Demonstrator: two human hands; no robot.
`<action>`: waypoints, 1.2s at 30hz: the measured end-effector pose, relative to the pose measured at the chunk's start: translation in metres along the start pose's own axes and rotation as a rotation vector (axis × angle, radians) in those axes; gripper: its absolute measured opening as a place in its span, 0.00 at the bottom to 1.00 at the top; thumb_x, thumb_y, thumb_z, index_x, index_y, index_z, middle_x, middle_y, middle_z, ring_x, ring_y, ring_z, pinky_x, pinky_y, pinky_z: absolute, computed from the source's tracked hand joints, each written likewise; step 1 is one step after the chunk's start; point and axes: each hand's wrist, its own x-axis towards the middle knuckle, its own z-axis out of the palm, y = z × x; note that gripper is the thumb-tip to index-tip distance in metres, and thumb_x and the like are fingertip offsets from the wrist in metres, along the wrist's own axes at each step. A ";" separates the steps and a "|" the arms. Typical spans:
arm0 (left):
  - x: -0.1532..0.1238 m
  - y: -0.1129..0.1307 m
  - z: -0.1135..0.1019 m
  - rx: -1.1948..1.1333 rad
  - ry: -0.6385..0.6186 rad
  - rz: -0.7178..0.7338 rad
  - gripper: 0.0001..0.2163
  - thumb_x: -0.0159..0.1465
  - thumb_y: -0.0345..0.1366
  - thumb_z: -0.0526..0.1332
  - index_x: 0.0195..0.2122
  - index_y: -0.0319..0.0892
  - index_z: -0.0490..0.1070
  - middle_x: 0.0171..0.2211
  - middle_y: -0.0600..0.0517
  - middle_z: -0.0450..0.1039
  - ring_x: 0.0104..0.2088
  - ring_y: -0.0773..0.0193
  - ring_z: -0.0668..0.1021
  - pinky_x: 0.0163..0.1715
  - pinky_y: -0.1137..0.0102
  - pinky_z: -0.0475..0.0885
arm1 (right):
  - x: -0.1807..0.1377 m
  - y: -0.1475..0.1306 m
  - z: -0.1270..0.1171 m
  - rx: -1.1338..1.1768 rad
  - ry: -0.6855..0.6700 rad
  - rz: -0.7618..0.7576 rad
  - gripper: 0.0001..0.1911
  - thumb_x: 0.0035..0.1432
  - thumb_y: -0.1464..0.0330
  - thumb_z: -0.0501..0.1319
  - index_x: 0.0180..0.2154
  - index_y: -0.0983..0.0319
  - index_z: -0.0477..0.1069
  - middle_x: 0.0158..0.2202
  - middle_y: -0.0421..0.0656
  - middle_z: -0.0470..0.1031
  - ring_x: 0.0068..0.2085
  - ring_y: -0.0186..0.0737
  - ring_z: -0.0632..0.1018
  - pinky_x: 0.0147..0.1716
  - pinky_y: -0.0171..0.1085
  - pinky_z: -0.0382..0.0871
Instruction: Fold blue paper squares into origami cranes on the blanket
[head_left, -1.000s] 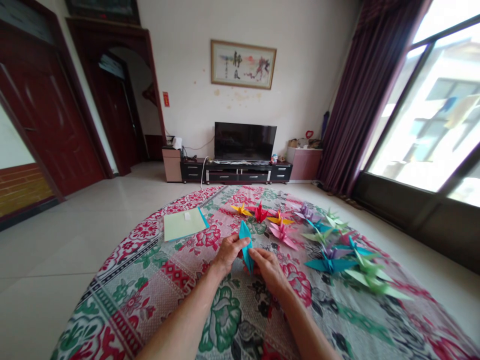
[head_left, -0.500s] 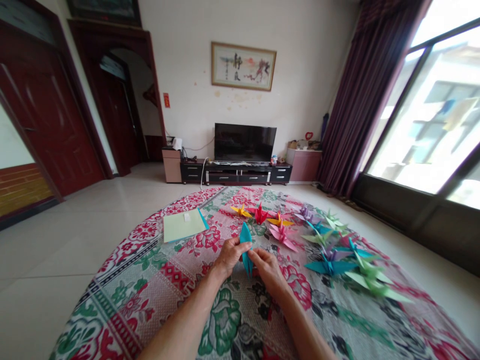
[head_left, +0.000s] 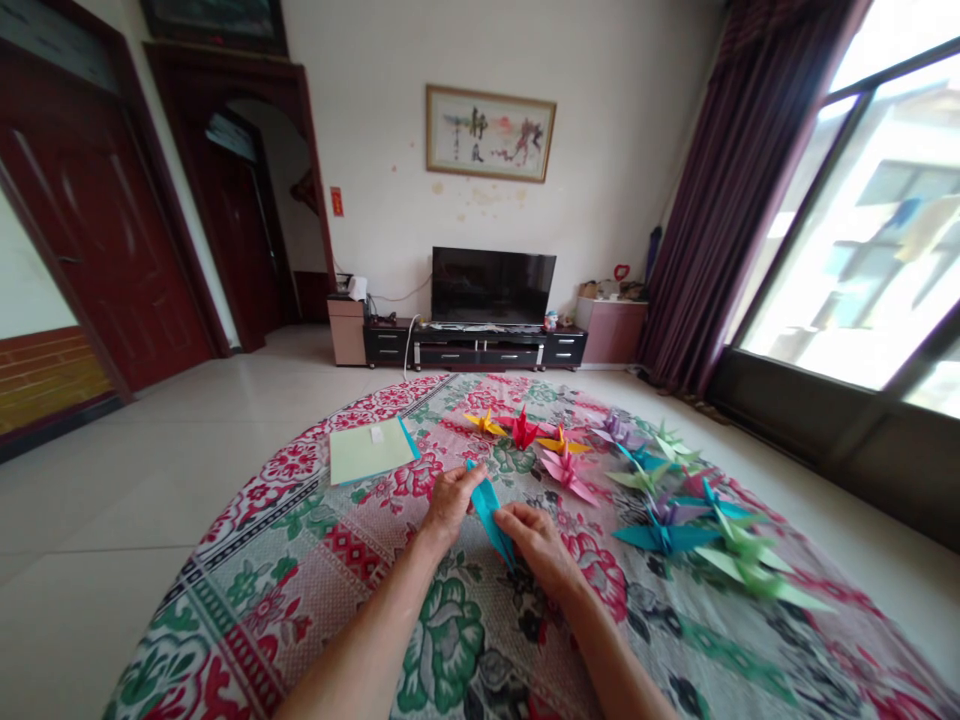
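Right hand (head_left: 536, 540) has its fingers pinched on the lower part of a folded blue paper (head_left: 489, 512), and the left hand (head_left: 451, 500) is gripping the top end, so it slants between the two over the cloth-covered counter (head_left: 247, 590). There's a whole crowd of colourful paper cranes (head_left: 664, 537) off to the right, plus a stack of paper sheets (head_left: 369, 453) on the left, pale green over blue. Past the counter, a black TV (head_left: 493, 287) sits on a low cabinet (head_left: 480, 352), with a framed picture (head_left: 491, 134) on the wall above.
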 end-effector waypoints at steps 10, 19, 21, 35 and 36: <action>0.001 -0.007 -0.001 -0.105 -0.160 -0.009 0.18 0.50 0.49 0.62 0.16 0.40 0.62 0.11 0.59 0.59 0.14 0.74 0.61 0.16 0.75 0.54 | 0.004 0.007 -0.001 0.022 0.053 -0.022 0.20 0.50 0.51 0.57 0.24 0.63 0.67 0.14 0.35 0.66 0.16 0.28 0.61 0.16 0.29 0.52; -0.007 -0.007 0.002 0.007 -0.334 0.045 0.12 0.51 0.43 0.63 0.30 0.38 0.72 0.19 0.58 0.63 0.18 0.74 0.63 0.19 0.77 0.58 | 0.008 0.010 -0.003 0.188 0.117 -0.069 0.19 0.43 0.54 0.65 0.29 0.63 0.68 0.21 0.36 0.68 0.20 0.27 0.62 0.18 0.28 0.54; -0.005 -0.009 0.002 -0.015 -0.288 0.062 0.17 0.51 0.41 0.62 0.41 0.40 0.71 0.24 0.57 0.67 0.20 0.74 0.66 0.21 0.77 0.61 | 0.008 0.010 -0.002 0.200 0.160 -0.068 0.19 0.43 0.55 0.65 0.28 0.63 0.68 0.20 0.35 0.67 0.19 0.27 0.62 0.18 0.29 0.54; -0.004 -0.008 0.003 0.230 -0.168 0.232 0.09 0.50 0.37 0.62 0.31 0.39 0.73 0.25 0.53 0.72 0.25 0.67 0.72 0.26 0.74 0.66 | 0.011 0.014 -0.004 0.190 0.073 -0.082 0.20 0.39 0.54 0.67 0.30 0.62 0.69 0.22 0.36 0.70 0.23 0.31 0.69 0.23 0.32 0.63; -0.005 -0.006 0.003 0.215 -0.195 0.221 0.09 0.49 0.36 0.62 0.31 0.39 0.72 0.25 0.53 0.72 0.25 0.67 0.72 0.26 0.74 0.66 | 0.010 0.013 -0.004 0.180 0.078 -0.086 0.20 0.39 0.55 0.67 0.30 0.62 0.69 0.22 0.36 0.70 0.22 0.31 0.68 0.23 0.31 0.62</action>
